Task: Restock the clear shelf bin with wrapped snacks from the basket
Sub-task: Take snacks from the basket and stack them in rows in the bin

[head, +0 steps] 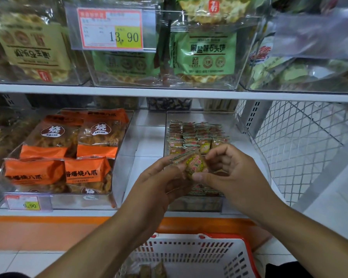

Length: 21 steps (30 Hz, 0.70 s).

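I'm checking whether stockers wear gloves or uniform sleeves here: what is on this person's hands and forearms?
Nothing is worn: the left hand and right hand are bare, without gloves, and both forearms are uncovered right down to the bottom of the frame. No watch or bracelet shows. A thin line on one left finger may be a ring; too small to tell.

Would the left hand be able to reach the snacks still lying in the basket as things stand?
Probably not at once: the left hand and right hand both pinch a wrapped snack over the clear bin. The basket below stands open, nothing covering it.
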Motion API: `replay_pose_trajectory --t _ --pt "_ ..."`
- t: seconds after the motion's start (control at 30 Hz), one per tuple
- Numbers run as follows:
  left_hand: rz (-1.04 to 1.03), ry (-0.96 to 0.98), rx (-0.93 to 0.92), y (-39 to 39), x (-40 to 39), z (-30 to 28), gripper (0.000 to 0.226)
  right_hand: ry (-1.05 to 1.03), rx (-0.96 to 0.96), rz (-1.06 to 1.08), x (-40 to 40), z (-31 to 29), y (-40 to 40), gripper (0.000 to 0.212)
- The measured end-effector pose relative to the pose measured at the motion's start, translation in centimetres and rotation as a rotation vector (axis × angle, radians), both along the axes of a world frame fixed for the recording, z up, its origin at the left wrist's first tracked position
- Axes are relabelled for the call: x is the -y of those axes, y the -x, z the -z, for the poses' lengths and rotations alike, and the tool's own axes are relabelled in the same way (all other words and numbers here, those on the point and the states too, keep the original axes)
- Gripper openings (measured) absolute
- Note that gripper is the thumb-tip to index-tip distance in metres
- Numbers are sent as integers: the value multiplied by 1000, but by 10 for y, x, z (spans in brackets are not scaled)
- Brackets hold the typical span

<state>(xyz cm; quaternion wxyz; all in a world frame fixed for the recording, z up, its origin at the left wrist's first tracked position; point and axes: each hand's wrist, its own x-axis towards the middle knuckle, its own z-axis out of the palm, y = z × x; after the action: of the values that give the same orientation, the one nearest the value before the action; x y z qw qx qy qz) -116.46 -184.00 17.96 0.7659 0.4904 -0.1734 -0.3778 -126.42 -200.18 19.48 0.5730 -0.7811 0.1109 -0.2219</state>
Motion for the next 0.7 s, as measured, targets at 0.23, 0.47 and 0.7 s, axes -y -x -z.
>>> replay_pose_trajectory --t 0.23,0.47,0.7 --pt "-110 -119 90 -5 5 6 36 -198 -87 -90 17 -17 6 33" --pt "-7 -299 167 -4 13 17 33 -116 -271 -117 16 -3 6 54" --pt "9 -334 213 -4 22 28 41 93 -366 -265 26 -5 -4 45"
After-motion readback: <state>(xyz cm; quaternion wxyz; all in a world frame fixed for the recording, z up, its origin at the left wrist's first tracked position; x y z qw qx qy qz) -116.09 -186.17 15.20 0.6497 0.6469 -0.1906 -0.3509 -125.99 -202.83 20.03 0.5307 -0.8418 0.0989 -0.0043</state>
